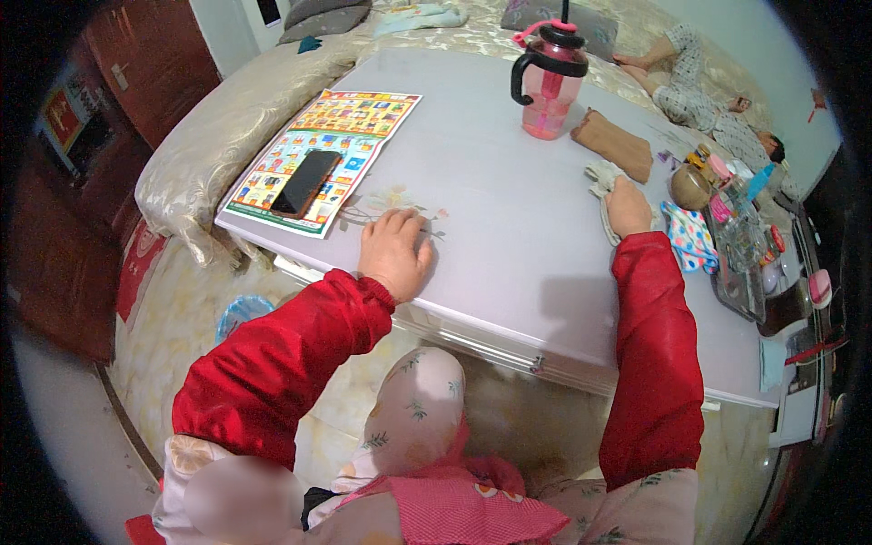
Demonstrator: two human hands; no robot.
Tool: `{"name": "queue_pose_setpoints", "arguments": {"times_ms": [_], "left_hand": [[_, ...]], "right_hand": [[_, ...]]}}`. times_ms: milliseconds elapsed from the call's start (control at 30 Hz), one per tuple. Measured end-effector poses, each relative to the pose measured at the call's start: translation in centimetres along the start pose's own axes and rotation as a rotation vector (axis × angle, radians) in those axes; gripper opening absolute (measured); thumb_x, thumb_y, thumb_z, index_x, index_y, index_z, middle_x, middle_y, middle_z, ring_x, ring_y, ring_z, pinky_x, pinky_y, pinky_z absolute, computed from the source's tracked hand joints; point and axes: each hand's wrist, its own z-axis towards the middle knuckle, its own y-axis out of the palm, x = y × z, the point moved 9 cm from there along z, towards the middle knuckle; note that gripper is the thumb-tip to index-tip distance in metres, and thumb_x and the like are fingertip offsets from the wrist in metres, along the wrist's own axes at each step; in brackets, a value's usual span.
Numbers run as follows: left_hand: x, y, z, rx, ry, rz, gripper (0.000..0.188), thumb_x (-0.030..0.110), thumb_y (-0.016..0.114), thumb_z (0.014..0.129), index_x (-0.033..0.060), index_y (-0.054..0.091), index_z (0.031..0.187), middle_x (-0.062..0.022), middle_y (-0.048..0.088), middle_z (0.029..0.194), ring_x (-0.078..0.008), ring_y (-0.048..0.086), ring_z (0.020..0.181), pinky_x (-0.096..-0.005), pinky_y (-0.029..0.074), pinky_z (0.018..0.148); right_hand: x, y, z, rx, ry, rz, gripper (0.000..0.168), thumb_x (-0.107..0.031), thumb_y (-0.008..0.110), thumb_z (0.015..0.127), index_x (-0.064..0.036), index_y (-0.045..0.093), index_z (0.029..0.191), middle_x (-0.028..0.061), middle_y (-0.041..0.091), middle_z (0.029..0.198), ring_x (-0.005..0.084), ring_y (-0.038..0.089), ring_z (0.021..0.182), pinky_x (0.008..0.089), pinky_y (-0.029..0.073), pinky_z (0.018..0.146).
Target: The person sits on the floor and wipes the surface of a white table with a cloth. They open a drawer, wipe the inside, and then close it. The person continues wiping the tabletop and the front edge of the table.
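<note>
My left hand rests on the near edge of the pale table, fingers apart, with nothing in it. To its left a dark smartphone lies on a colourful printed flyer. At the right, my right hand is closed on a crumpled whitish cloth against the tabletop. A folded brown cloth lies just beyond it. Behind that stands a pink plastic jug with a black handle and lid. Red sleeves cover both forearms.
A tray with glassware, a round brown pot and a dotted cloth crowd the table's right side. A patterned sofa wraps the left and far sides; a person lies at the far right. A blue-lined bin stands on the floor.
</note>
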Motion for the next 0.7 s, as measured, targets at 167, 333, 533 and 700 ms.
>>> {"name": "queue_pose_setpoints", "arguments": {"times_ms": [167,333,533,700], "left_hand": [[-0.3,0.0,0.0,-0.032,-0.024,0.003,0.038,0.024,0.056,0.084,0.0045,0.059,0.117,-0.0132,0.055,0.126,-0.0296,0.044,0.124,-0.0447,0.03,0.104],[-0.3,-0.4,0.1,-0.007,-0.043,0.002,0.038,0.024,0.055,0.084,0.004,0.059,0.116,-0.0128,0.056,0.126,-0.0291,0.044,0.124,-0.045,0.031,0.104],[-0.2,0.3,0.4,0.019,-0.038,-0.031,0.033,0.026,0.055,0.086,0.0058,0.062,0.112,-0.011,0.058,0.124,-0.0298,0.047,0.123,-0.0465,0.032,0.104],[-0.8,0.6,0.1,-0.007,-0.046,-0.025,0.036,0.029,0.04,0.097,0.0078,0.065,0.112,-0.0086,0.059,0.127,-0.0308,0.046,0.124,-0.0459,0.032,0.104]], "right_hand": [[-0.2,0.7,0.2,-0.031,-0.009,0.012,0.025,-0.021,0.056,0.085,-0.002,0.054,0.1,0.0222,0.062,0.103,0.0402,0.06,0.097,0.0512,0.047,0.082],[-1.8,-0.6,-2.2,-0.012,-0.03,-0.002,0.027,-0.025,0.058,0.084,-0.003,0.056,0.101,0.0199,0.062,0.104,0.0385,0.061,0.096,0.0506,0.049,0.08],[-3.2,-2.5,-7.1,-0.044,-0.107,0.02,0.026,-0.022,0.058,0.083,-0.003,0.057,0.101,0.0195,0.062,0.103,0.0382,0.061,0.095,0.0492,0.049,0.081],[-5.9,-5.1,-13.6,-0.05,-0.308,0.074,0.022,-0.017,0.06,0.079,-0.001,0.056,0.093,0.0194,0.061,0.094,0.0386,0.06,0.087,0.0486,0.049,0.076]]}}
